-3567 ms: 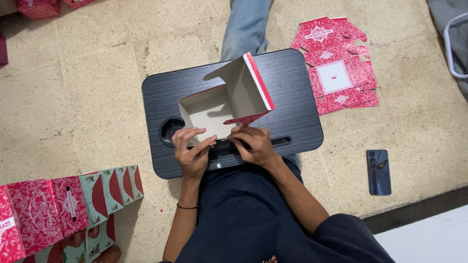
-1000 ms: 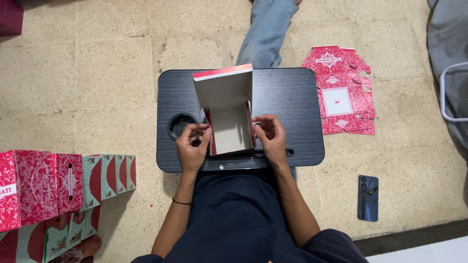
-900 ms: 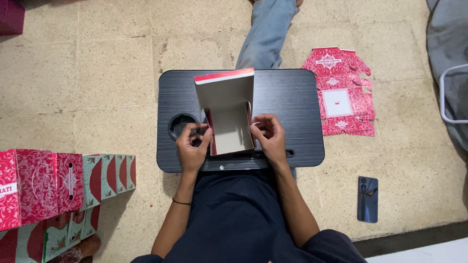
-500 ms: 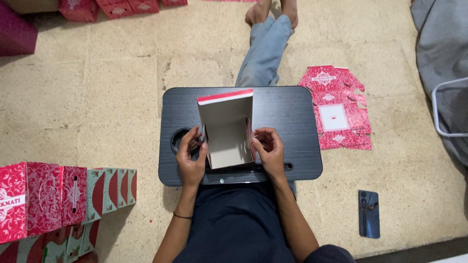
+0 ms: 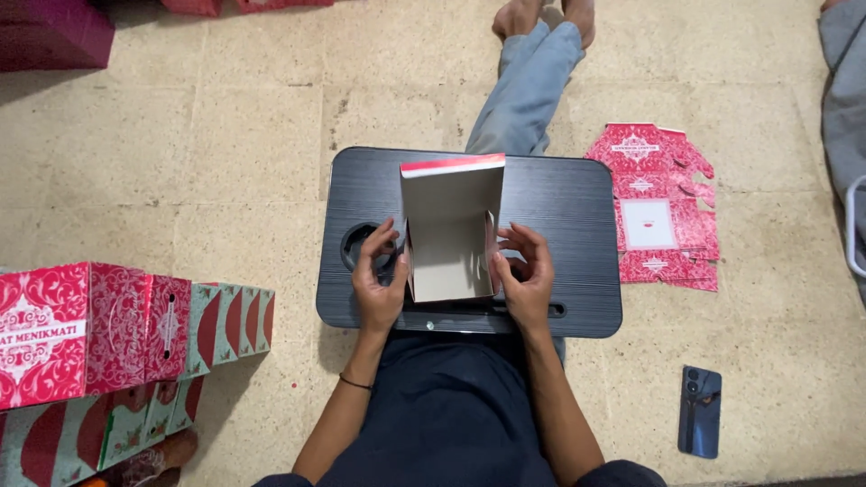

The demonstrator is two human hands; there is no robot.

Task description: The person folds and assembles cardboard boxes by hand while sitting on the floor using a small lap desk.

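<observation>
A half-folded cardboard box (image 5: 451, 230), plain grey-white inside with a red edge at its far flap, stands on a black lap tray (image 5: 568, 207) across my legs. My left hand (image 5: 377, 281) presses against the box's left wall, fingers curled at its side. At the right wall my right hand (image 5: 526, 275) touches the box with bent fingers. Both hands hold the box between them.
A stack of flat red patterned box blanks (image 5: 658, 207) lies on the floor right of the tray. Folded red and green boxes (image 5: 117, 334) stand at the left. A dark phone (image 5: 701, 410) lies at lower right. My jeans leg (image 5: 528, 86) stretches ahead.
The box was turned from lying slanted to standing square between my hands. Its side walls now stand upright. The view has shifted so more floor ahead shows.
</observation>
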